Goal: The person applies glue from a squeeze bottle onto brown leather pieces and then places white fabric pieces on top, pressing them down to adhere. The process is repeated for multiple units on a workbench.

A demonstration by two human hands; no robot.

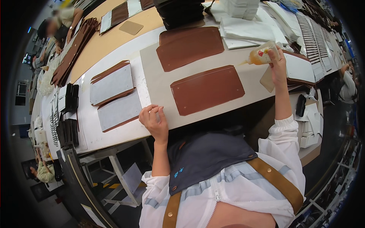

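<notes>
In my right hand (278,64) is a squeeze bottle (261,54) of amber liquid, tilted on its side with its thin nozzle pointing left. The nozzle hangs above the right end of a brown leather panel (207,90) that lies flat before me. Behind that panel lie more brown leather panels (190,47), overlapping. My left hand (153,118) rests at the table's near edge with its fingers curled; I cannot make out anything in them. Left of it lie two brown panels faced with pale grey sheets (112,84), one partly over the other.
Black stacked pieces (179,13) and white stacked sheets (243,30) stand at the back. Brown strips (74,53) and black bundles (69,98) lie at the left. A tan card (267,80) is near the right edge. Other people sit at the far left and right.
</notes>
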